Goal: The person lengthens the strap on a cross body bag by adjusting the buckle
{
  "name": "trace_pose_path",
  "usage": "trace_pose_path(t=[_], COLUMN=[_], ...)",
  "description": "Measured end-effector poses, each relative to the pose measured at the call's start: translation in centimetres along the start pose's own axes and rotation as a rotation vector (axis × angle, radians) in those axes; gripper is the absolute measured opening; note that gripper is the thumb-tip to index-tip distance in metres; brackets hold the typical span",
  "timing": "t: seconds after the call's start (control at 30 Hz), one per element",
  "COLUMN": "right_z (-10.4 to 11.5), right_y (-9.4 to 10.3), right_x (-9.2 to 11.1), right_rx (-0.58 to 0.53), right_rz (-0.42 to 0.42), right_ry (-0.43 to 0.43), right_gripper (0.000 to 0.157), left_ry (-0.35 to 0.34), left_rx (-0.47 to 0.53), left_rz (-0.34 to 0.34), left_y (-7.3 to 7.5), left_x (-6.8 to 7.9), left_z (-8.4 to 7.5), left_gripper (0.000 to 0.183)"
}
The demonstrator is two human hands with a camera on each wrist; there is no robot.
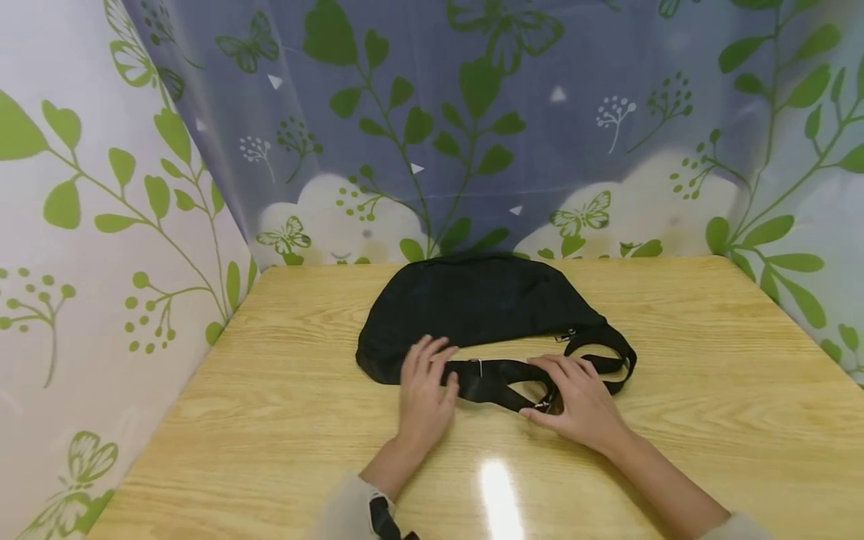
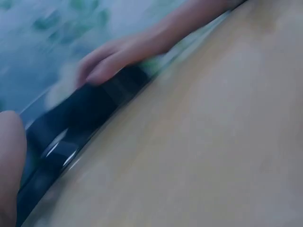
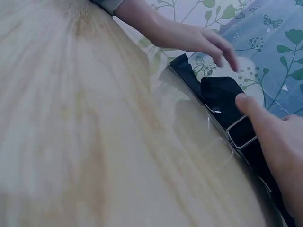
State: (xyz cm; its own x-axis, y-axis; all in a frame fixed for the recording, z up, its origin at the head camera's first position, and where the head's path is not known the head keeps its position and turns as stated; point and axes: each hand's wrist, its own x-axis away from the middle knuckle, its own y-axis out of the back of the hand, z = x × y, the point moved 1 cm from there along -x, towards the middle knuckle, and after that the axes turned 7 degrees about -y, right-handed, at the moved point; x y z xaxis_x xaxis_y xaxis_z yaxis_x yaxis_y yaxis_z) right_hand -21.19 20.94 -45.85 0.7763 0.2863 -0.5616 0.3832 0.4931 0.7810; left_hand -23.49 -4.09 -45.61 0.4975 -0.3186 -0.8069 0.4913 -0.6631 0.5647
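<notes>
A black bag (image 1: 466, 300), rounded along its top, lies flat on the wooden table. Its black strap (image 1: 496, 379) with metal buckles runs in front of it. My left hand (image 1: 427, 394) is at the strap's left end by the bag's lower corner, fingers loosely extended. In the right wrist view that left hand (image 3: 189, 40) is just above the strap, not gripping it. With thumb and fingers my right hand (image 1: 577, 397) holds the strap near a metal buckle (image 1: 542, 406). The right thumb (image 3: 251, 106) lies against the strap in the right wrist view.
A strap loop (image 1: 614, 352) curls out at the bag's right end, near a small zipper pull (image 1: 565, 336). Printed cloth (image 1: 472, 150) with leaves and butterflies hangs behind the table (image 1: 270, 420) and along both sides. Light glares off the table's front.
</notes>
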Motion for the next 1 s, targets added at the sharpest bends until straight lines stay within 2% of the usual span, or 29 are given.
trace_pose_path(t=[0.07,0.13,0.23,0.3,0.4,0.5,0.77,1.0], right_z=[0.0,0.0,-0.1,-0.1,-0.1,-0.1,0.9,4.0], right_y=[-0.1,-0.1,-0.1,-0.1,-0.1,-0.2,-0.6,-1.5], right_x=[0.0,-0.1,-0.3,-0.3,-0.3,-0.2,0.0,0.3], right_rx=[0.047,0.070,0.075,0.059,0.029,0.001,-0.075,-0.185], right_rz=[0.022,0.015,-0.015,-0.023,-0.002,0.021,0.023,0.016], right_ry=[-0.004,0.016,0.063,0.086,0.104,0.124,0.236,0.393], right_gripper=[0.075,0.077,0.073,0.070,0.065,0.063,0.059,0.055], left_ry=[0.116,0.263,0.433,0.485,0.501,0.489,0.409,0.358], left_rx=[-0.096,-0.137,-0.090,-0.018,0.082,0.130,0.179,0.176], left_rz=[-0.019,0.029,0.149,0.223,0.278,0.292,0.340,0.386], left_y=[1.0,1.8,2.4,2.4,2.3,2.2,2.0,2.1], left_x=[0.2,0.4,0.9,1.0,1.0,0.9,0.3,0.3], left_z=[2.5,4.7,6.7,7.5,8.1,8.8,11.1,13.2], left_gripper=[0.037,0.042,0.047,0.047,0.045,0.043,0.040,0.040])
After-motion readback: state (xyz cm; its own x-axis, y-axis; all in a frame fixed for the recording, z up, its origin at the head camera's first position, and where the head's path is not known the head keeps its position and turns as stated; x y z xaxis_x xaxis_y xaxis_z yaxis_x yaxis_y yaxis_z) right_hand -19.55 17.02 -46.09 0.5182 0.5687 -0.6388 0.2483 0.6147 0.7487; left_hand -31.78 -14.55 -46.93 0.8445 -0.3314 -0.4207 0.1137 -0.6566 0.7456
